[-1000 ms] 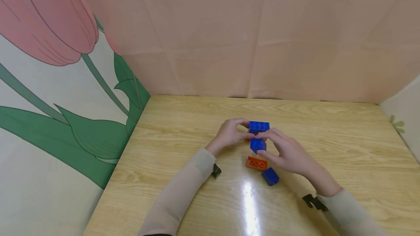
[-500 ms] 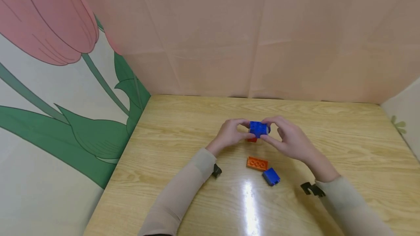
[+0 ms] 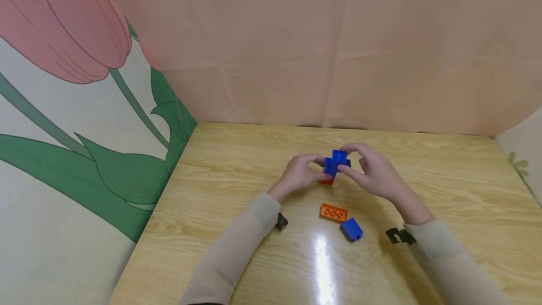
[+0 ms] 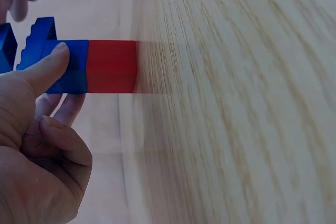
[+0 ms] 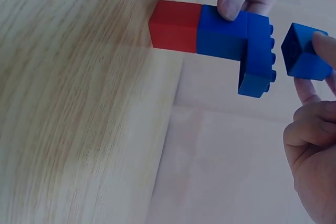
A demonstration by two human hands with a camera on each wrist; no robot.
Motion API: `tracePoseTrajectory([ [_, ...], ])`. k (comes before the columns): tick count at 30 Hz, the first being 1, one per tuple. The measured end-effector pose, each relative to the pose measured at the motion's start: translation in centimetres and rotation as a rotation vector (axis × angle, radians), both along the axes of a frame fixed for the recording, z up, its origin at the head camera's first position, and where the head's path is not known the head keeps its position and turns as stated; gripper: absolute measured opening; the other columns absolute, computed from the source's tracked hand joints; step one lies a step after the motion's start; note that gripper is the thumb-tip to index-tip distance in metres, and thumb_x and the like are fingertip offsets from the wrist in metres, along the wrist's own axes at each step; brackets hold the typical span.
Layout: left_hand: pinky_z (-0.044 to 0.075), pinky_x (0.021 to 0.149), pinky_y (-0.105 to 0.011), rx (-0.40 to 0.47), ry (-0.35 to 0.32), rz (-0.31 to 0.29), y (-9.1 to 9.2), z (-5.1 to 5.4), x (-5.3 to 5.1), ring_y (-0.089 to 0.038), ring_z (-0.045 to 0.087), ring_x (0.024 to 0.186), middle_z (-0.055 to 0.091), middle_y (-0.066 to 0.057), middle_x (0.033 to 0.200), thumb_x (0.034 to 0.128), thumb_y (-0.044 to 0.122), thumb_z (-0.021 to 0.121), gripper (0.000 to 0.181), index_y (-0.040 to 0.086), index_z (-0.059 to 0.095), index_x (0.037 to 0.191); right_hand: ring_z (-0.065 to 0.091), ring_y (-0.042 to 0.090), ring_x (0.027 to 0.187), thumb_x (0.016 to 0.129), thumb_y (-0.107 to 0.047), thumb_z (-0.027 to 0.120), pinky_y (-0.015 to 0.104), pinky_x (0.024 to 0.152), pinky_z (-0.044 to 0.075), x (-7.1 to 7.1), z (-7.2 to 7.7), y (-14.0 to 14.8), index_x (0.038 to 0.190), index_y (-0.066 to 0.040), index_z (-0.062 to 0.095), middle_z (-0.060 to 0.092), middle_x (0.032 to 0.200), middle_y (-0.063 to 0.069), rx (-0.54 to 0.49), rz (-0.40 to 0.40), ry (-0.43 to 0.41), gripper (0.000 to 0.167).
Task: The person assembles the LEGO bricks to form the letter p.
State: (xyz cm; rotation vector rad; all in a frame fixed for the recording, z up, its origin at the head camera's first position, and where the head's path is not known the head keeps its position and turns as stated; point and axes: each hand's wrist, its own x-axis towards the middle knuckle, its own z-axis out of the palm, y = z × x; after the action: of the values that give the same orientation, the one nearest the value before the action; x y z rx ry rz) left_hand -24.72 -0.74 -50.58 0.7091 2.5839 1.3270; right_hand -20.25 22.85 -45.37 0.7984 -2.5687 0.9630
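A stack stands on the table: a red brick (image 5: 176, 26) at the bottom, a blue brick (image 5: 221, 34) on it, and a longer blue brick (image 5: 257, 56) on top that overhangs to one side. With thumb and fingers, my left hand (image 3: 299, 171) grips the blue middle of this stack. My right hand (image 3: 378, 173) pinches a separate small blue brick (image 5: 304, 56) above the studs. In the right wrist view a gap shows between that brick and the stack. From the head view it covers part of the long brick.
Nearer to me an orange brick (image 3: 333, 212) lies hollow side up on the wooden table (image 3: 237, 154). Close by its right end is another blue brick (image 3: 352, 229). A pink cloth wall (image 3: 262, 60) rises behind the table, and a flower-print wall (image 3: 84, 192) stands at left.
My right hand has carried the small blue brick away from me, from in front of the stack to over its top. The left hand keeps its hold on the stack.
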Motion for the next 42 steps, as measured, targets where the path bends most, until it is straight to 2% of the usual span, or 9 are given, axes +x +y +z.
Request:
tracePoseTrajectory([
  [11,0.046,0.107,-0.042,-0.008,-0.003,0.015,0.1,0.2,0.0,-0.017,0.064,0.119,0.074,0.006,0.112,0.0888,0.041,0.084,0.040,0.022,0.076,0.123,0.035,0.009,0.045,0.094,-0.019,0.080,0.027,0.042,0.034,-0.8,-0.3,-0.4,0.132,-0.013,0.061,0.068,0.119,0.004,-0.054,-0.019,-0.081,0.043],
  [25,0.046,0.107,-0.043,-0.001,0.003,0.013,0.1,0.1,0.1,-0.019,0.064,0.119,0.075,0.003,0.113,0.0894,0.037,0.084,0.037,0.021,0.076,0.121,0.043,0.017,0.054,0.097,-0.023,0.077,0.027,0.046,0.038,-1.1,-1.1,-0.7,0.136,-0.010,0.061,0.067,0.124,0.005,-0.092,-0.026,-0.159,0.044],
  [32,0.046,0.107,-0.041,-0.011,0.001,0.017,0.1,0.3,0.2,-0.017,0.065,0.118,0.075,0.004,0.112,0.0889,0.038,0.084,0.038,0.021,0.076,0.122,0.036,0.012,0.043,0.103,-0.024,0.069,0.029,0.040,0.035,-1.0,-0.7,-0.8,0.131,-0.015,0.066,0.068,0.121,0.006,-0.165,-0.014,-0.211,0.029],
  [42,0.047,0.106,-0.039,-0.024,0.005,0.017,0.1,0.5,0.2,-0.019,0.065,0.119,0.075,0.003,0.112,0.0890,0.038,0.084,0.039,0.020,0.076,0.122,0.040,0.012,0.042,0.104,-0.023,0.068,0.028,0.039,0.035,-1.3,-0.6,-0.9,0.128,-0.014,0.068,0.068,0.120,0.009,-0.182,-0.003,-0.238,0.026],
])
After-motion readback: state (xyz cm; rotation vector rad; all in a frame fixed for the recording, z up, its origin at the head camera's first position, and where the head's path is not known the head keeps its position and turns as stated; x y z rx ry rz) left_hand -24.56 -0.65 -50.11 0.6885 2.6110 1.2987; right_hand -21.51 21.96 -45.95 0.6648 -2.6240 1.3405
